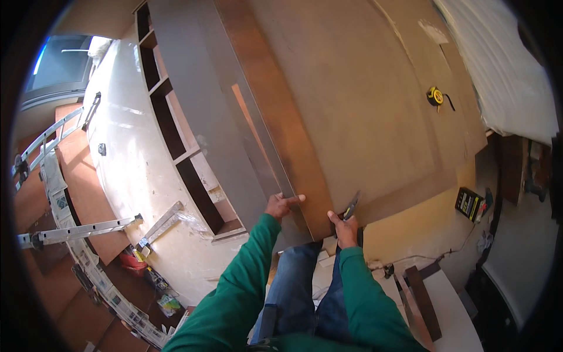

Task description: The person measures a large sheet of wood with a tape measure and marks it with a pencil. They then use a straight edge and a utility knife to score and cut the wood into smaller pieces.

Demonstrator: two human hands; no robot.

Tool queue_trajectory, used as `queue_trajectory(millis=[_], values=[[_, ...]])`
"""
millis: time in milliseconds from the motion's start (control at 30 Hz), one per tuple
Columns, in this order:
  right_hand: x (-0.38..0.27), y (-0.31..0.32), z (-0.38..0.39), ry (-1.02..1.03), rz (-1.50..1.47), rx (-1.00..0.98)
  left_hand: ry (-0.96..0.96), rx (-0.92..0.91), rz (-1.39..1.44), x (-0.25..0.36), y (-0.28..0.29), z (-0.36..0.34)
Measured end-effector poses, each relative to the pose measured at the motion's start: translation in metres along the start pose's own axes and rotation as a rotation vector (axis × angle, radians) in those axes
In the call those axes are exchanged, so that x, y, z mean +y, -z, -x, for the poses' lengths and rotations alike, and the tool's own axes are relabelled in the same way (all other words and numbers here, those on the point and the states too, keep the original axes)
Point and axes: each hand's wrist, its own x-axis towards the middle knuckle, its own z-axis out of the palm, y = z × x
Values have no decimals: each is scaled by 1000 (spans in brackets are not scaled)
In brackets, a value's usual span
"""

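My left hand [281, 205] grips a long grey strip [264, 164] near its lower end, one finger reaching across toward a brown strip [284, 123] alongside. My right hand [345, 226] holds a utility knife [353, 204], pointing up, with the thumb at the brown strip's lower right edge. These strips lie over a large brown sheet [381, 111] and beside a grey panel [196, 100]. A yellow-and-black tape measure [434, 95] rests on the brown sheet to the upper right.
A divided frame [175, 152] shows under the grey panel. Aluminium ladder sections [82, 230] and reddish boards [88, 188] are on the left, with a metal angle piece [164, 220]. At right are a black box [469, 202], white wrapped sheeting [510, 58], a cable and wood offcuts [419, 305].
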Motion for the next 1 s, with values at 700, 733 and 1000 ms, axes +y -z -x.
queue_trajectory(millis=[700, 733, 1000], values=[[-11, 24, 27, -100, -85, -21, 20, -60, 53, -19, 1, 11], [-9, 30, 30, -98, -87, -27, 28, -70, 52, -24, -3, 13], [34, 98, 65, -209, -82, -102, 96, -123, 62, -111, -32, 48]])
